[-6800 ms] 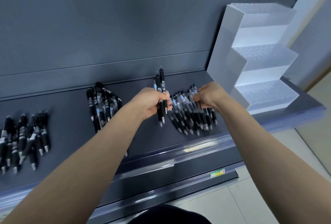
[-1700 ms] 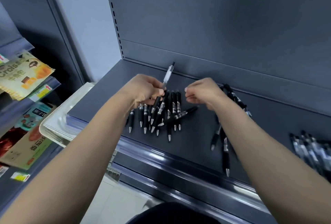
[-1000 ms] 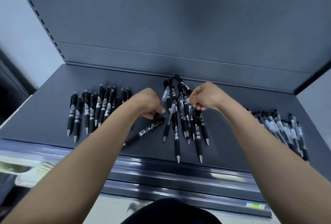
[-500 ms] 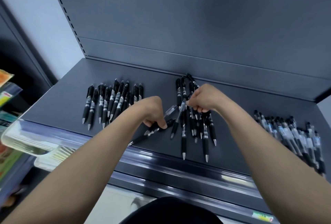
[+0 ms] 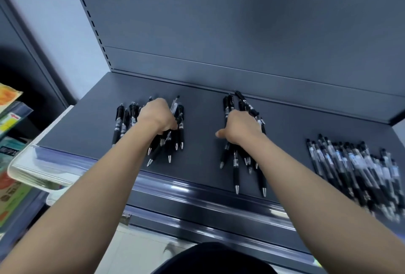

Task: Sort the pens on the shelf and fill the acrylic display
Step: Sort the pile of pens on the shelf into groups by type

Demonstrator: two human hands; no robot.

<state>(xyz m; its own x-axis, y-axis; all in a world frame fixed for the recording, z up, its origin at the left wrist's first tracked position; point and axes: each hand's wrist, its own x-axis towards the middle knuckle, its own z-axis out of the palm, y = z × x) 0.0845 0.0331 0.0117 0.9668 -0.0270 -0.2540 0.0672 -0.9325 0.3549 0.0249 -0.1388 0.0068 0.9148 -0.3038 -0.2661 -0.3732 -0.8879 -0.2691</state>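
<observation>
Both hands have moved apart since half a second ago: the left hand [image 5: 158, 116] has gone from beside the middle pile [image 5: 236, 164] over to the left pile [image 5: 122, 120] of pens, and the right hand [image 5: 240, 128] has stayed on the middle pile. Left fingers are curled down and clamped on a see-through pen [image 5: 174, 105] that pokes out past them toward the back wall. More black pens lie right under these fingers. Right fingers are hidden behind the back of the hand, so I cannot tell if they grip anything; only the thumb [image 5: 219, 134] sticks out to the left. Pens lie under these fingers too. Far to the right of the right fingers lies a third pile [image 5: 355, 168], on the same grey shelf [image 5: 201, 142].
</observation>
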